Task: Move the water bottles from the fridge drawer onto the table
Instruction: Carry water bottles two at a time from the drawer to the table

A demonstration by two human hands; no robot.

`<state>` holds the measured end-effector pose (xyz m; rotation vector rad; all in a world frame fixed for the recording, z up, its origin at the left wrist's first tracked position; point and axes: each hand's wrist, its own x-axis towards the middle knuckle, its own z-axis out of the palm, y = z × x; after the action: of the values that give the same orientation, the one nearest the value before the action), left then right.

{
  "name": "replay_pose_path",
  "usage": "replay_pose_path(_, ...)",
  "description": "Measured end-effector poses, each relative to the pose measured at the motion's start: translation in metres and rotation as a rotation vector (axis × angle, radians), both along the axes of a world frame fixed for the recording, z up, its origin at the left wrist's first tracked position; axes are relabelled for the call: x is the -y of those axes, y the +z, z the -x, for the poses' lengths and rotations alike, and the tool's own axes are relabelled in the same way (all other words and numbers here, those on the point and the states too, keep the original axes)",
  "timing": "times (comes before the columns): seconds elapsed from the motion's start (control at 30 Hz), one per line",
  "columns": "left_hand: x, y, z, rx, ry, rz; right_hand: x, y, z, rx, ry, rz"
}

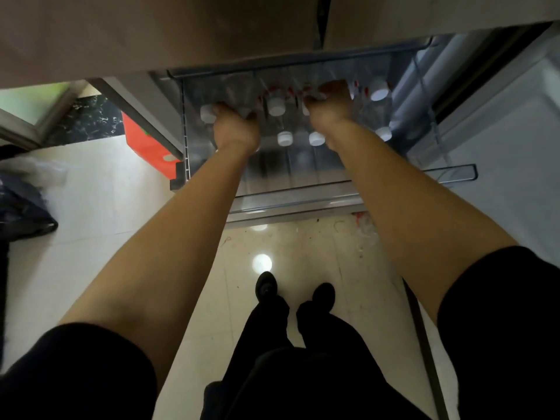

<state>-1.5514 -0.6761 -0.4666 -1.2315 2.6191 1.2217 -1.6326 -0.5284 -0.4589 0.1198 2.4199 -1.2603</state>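
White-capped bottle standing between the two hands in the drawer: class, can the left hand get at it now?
Likely not yet: nothing covers the middle bottle in the open drawer, but the left hand already grips the leftmost bottle.

Clear, white-capped water bottles [276, 106] are standing upright in rows. They are sitting inside the pulled-out transparent fridge drawer [298, 199].

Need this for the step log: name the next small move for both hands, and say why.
Probably lift both hands straight up. The left hand and right hand each look curled round water bottles in the open fridge drawer, so the bottles must clear its front wall first.
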Motion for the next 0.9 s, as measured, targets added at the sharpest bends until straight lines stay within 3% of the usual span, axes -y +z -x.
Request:
replay_pose_path(0.13,0.002,0.007,-0.018,0.049,0.032,-0.168,-0.021,0.012,-0.025,0.341,-0.014,0.221)
replay_pose_path(0.27,-0.002,0.024,-0.034,0.172,-0.048,-0.247,-0.033,0.022,-0.049,0.528,0.026,0.192)
replay_pose_path(0.37,-0.009,0.029,-0.053,0.288,-0.139,-0.27,-0.032,0.031,-0.06,0.435,0.06,0.042)
replay_pose_path(0.43,-0.015,0.034,-0.063,0.263,-0.109,-0.253,-0.031,0.037,-0.065,0.304,0.134,-0.068)
replay_pose_path(0.57,-0.025,0.049,-0.077,0.1,-0.136,0.009,-0.044,0.054,-0.075,0.047,0.188,-0.18)
replay_pose_path(0.8,-0.015,0.099,-0.095,-0.168,-0.107,0.439,-0.073,0.103,-0.094,-0.206,0.159,-0.265)
replay_pose_path(0.9,-0.001,0.11,-0.098,-0.273,-0.155,0.523,-0.075,0.114,-0.092,-0.284,0.153,-0.351)
